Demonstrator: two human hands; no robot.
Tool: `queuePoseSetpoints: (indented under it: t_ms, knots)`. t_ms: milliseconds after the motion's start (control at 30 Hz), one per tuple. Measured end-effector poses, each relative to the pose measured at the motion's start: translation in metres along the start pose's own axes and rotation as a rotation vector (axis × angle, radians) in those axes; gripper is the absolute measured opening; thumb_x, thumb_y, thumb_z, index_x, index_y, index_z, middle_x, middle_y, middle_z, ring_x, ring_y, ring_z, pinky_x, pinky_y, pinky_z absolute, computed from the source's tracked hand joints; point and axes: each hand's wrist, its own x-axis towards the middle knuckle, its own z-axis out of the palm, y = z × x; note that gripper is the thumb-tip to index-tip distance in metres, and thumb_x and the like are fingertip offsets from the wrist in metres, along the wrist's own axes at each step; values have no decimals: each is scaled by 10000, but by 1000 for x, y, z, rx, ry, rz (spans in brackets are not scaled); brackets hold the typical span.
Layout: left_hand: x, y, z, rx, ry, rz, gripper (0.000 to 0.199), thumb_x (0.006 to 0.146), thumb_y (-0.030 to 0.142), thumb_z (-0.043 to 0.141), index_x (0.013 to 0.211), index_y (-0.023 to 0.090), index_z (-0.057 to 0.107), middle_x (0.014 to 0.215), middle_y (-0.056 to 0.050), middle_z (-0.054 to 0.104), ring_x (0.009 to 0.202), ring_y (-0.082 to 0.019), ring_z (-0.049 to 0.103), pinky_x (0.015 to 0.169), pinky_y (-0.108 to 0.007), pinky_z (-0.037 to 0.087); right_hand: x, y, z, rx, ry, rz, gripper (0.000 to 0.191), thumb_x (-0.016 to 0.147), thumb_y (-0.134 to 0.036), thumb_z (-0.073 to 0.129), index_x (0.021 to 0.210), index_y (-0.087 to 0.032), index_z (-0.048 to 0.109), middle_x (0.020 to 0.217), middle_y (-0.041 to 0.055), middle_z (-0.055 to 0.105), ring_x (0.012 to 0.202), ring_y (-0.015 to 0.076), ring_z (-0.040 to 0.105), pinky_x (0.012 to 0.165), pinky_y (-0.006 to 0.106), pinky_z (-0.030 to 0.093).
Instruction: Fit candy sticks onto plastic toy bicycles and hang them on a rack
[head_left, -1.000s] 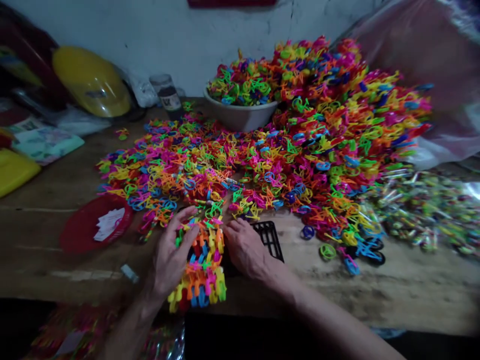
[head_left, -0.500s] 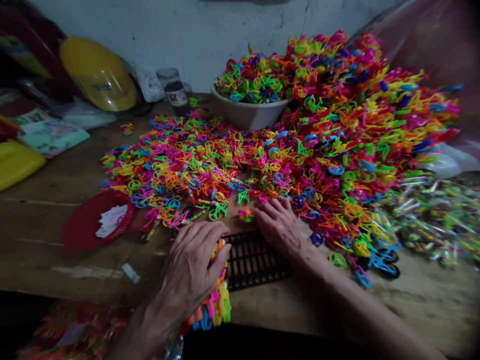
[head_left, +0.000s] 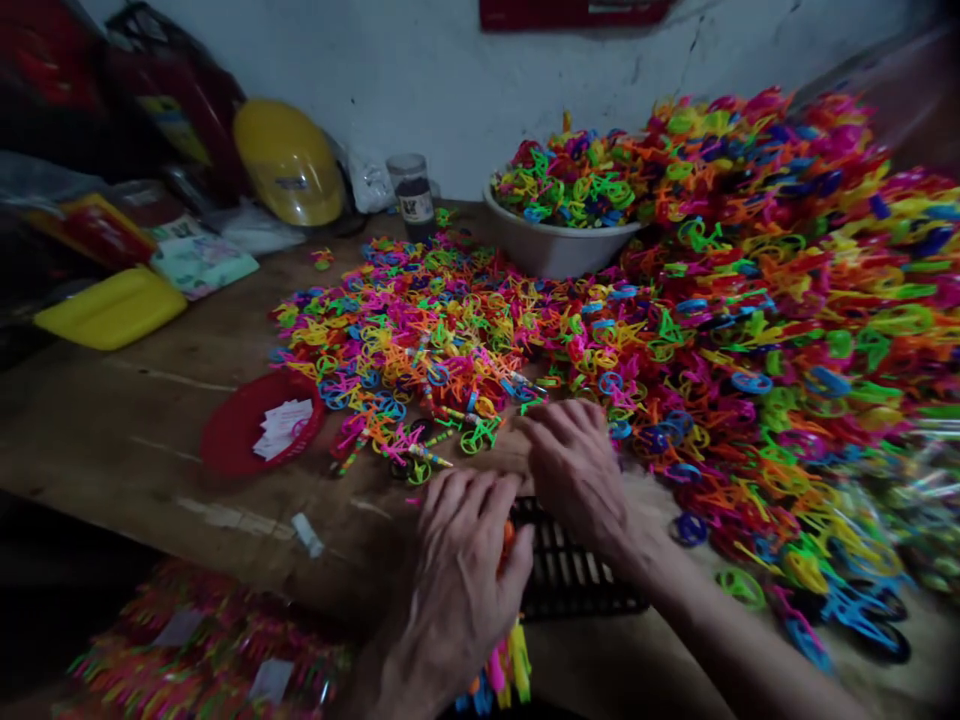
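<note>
1. Your left hand curls over the bright plastic stack at the near edge of the table. Fingers are clamped on it: an orange bit shows between thumb and forefinger, and yellow, pink and blue ends stick out below the palm.
2. Your right hand is over the far side of the black grid tray, palm down, fingers bent toward your left. Can't tell whether its fingertips are together or holding a piece; they're hidden.
3. Tray lies flat, just right of the stack, partly covered by both hands.
4. Loose plastic pieces spread past your hands and heap up high on the right. The white bowl sits among them, filled above its rim.
5. Red dish is left of the loose pieces, with paper slips in it. 1 small white scrap lies nearer you.
6. Back left: yellow helmet, and 1 jar near the wall.
7. Lower left, below table level: more bright pieces with 2 pale labels on top.
</note>
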Motion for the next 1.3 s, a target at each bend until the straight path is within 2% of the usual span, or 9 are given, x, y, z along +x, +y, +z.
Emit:
queuePoseSetpoints:
  t_ms: [100,233,333,500,600,700,867,1067,1300]
  knots:
    - [-1,-1,3,-23,91,-92,445,799,310,572,1190,152,428,1052,-142,586,999,-300,522,858,-494,444,41,-11,26,154,-163,-149,140,891,-195,480,929,-184,615,838,67,603,816,195,496,797,341,397]
    - [-3,-2,6,-119,188,-131,501,801,364,601,1213,181,382,1248,-153,504,1166,-281,476,962,-452,425,61,-16,43,106,-238,-212,153,874,-193,513,977,-163,622,985,97,615,1000,229,503,889,383,398]
    - [-2,-1,-4,-219,185,-122,402,823,366,582,1152,191,432,1214,-123,541,1159,-244,500,980,-402,425,60,-17,37,124,-228,-262,282,851,-128,493,1113,-161,590,1135,114,587,1120,242,474,963,416,376]
    - [17,-27,-44,-247,190,-199,208,877,360,507,1017,243,607,968,-16,678,834,-177,635,762,-296,488,60,-2,2,189,-146,-52,221,806,-103,488,989,-125,611,906,91,602,809,181,560,761,321,453]
    - [34,-67,-50,-35,12,-143,219,858,322,482,923,247,677,888,-23,704,796,-210,640,751,-322,468,29,8,-26,445,58,131,193,812,-128,496,986,-156,575,867,43,590,766,137,557,704,259,451]
    - [46,-109,-38,43,-316,92,242,802,329,486,887,265,704,996,-47,693,938,-251,607,847,-367,449,-29,6,-39,656,56,346,105,841,-179,512,944,-193,523,811,6,587,717,124,559,661,248,450]
    - [64,-147,-15,142,-380,218,278,750,436,544,855,242,713,1182,-122,593,1040,-320,539,908,-475,411,-110,-13,-23,532,33,364,106,865,-157,499,960,-198,524,887,31,608,785,152,551,734,308,435]
    - [87,-148,-17,80,-293,222,383,800,499,494,865,200,724,1043,-94,633,1005,-271,566,937,-443,416,-123,-21,-13,10,-174,198,194,906,-170,472,1069,-190,575,953,77,602,911,229,474,832,420,347]
    - [74,-98,-50,132,-21,61,426,887,497,444,1025,171,681,1056,-2,650,1011,-207,574,982,-449,385,-104,-16,-26,142,-335,147,181,890,-126,453,1011,-154,584,963,106,542,820,196,477,707,328,411]
